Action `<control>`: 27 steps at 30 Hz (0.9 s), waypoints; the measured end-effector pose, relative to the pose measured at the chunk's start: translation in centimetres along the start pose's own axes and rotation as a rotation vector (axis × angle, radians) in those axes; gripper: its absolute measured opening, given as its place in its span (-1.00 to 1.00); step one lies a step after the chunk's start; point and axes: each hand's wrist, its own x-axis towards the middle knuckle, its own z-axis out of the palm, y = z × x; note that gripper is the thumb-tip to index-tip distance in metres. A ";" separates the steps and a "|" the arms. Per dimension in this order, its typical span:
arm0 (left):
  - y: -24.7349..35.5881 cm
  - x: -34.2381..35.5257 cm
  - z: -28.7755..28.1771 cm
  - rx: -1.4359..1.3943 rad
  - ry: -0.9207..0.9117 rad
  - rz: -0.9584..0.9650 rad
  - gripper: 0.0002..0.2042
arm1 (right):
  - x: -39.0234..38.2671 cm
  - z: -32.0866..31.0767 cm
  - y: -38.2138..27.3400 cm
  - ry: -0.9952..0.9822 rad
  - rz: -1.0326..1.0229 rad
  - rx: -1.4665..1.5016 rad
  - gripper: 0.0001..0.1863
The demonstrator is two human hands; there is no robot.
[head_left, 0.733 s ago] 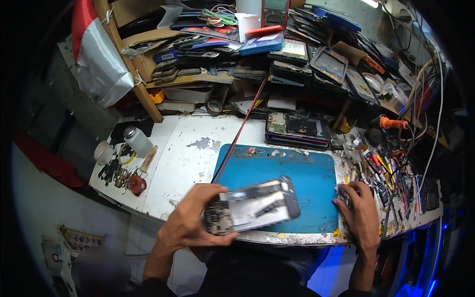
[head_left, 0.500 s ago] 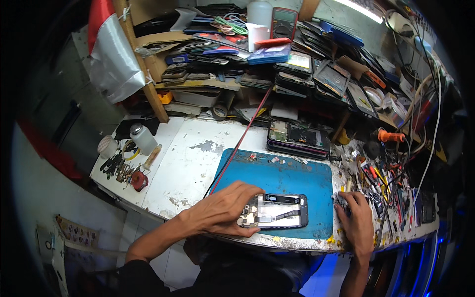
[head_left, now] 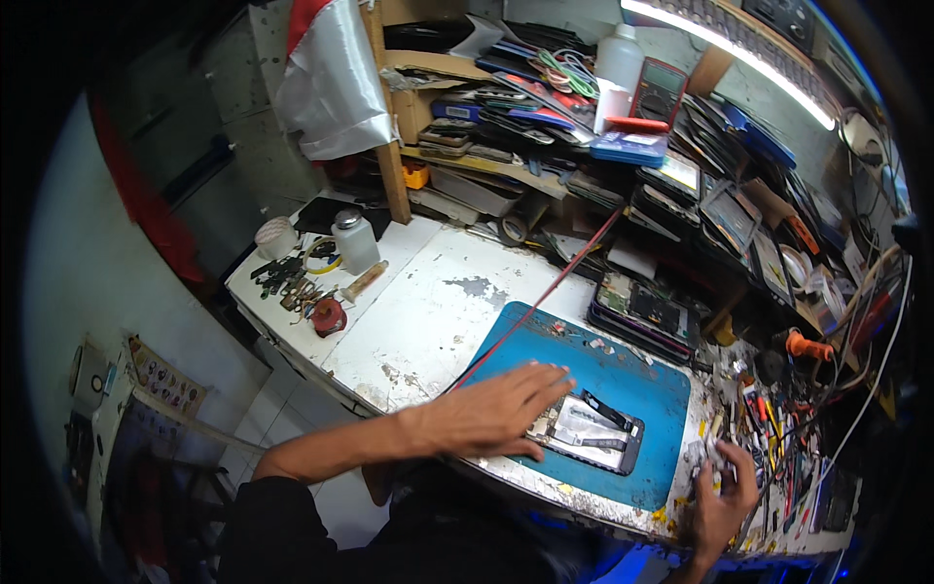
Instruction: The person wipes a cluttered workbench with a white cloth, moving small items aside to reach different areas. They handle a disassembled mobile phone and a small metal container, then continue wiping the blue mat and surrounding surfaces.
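An opened phone (head_left: 595,450) lies on the blue work mat (head_left: 545,336), its inside facing up and a pale area showing in its frame. Across its upper part a loose black strip (head_left: 608,411) sits at a slant. My left hand (head_left: 496,409) is open, its fingers stretched out over the phone's left end and hiding part of it. Past the mat's right edge, my right hand (head_left: 728,496) reaches among small parts with its fingers curved. A gap shows between thumb and fingers, and I see nothing held there.
Screwdrivers and other tools (head_left: 769,419) crowd the right side. Stacked phones (head_left: 642,311) stand behind the mat, under a loaded shelf (head_left: 506,161). A red cable (head_left: 545,297) crosses the bench. At left are a bottle (head_left: 356,243) and a red spool (head_left: 329,317).
The view has swung left. My left hand has let go of the phone's left end and spread its fingers above it. The black strip has tilted from lying straight along the phone's edge.
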 end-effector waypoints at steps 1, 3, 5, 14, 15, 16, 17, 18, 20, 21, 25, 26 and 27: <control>1.0 -0.2 0.5 -0.055 0.006 0.051 -0.24 | -0.7 0.3 0.0 0.040 0.039 0.076 -0.71; 3.4 -0.5 2.0 -0.141 0.100 0.190 -0.25 | -1.9 1.1 0.1 0.045 0.029 0.192 -0.70; 6.0 -1.4 3.3 -0.001 -0.015 0.288 -0.27 | -3.1 2.2 0.0 0.049 0.044 0.304 -0.70; 6.1 -5.1 3.4 0.009 -0.089 0.088 -0.24 | -3.6 2.1 0.2 -0.002 0.037 0.102 -0.72; 6.0 -6.0 3.0 0.042 -0.066 0.036 -0.28 | -3.7 2.2 0.2 0.006 0.029 0.091 -0.72; 6.0 -7.1 2.5 0.076 -0.042 -0.016 -0.32 | -3.8 2.3 0.4 0.018 0.041 0.086 -0.72; 5.9 -8.2 2.0 0.111 -0.042 -0.079 -0.36 | -3.9 2.4 0.5 0.030 0.052 0.084 -0.71; 5.6 -9.4 1.3 0.150 0.050 -0.080 -0.42 | -4.0 2.5 0.6 0.040 0.065 0.084 -0.71; 4.5 -11.9 -0.5 0.205 0.230 -0.087 -0.47 | -4.1 2.6 0.8 0.066 0.033 0.122 -0.70; 4.0 -12.7 -1.1 0.201 0.384 -0.122 -0.43 | -4.1 2.7 0.9 0.077 0.016 0.139 -0.69; 1.6 -13.7 -3.4 0.212 0.186 -0.592 -0.11 | -4.0 2.5 0.9 0.040 0.050 0.102 -0.70; 1.0 -13.4 -3.7 0.236 0.048 -0.565 -0.07 | -4.0 2.4 0.9 0.026 0.068 0.101 -0.71; 0.4 -13.0 -4.0 0.256 -0.090 -0.537 -0.04 | -3.9 2.4 0.8 0.010 0.086 0.096 -0.71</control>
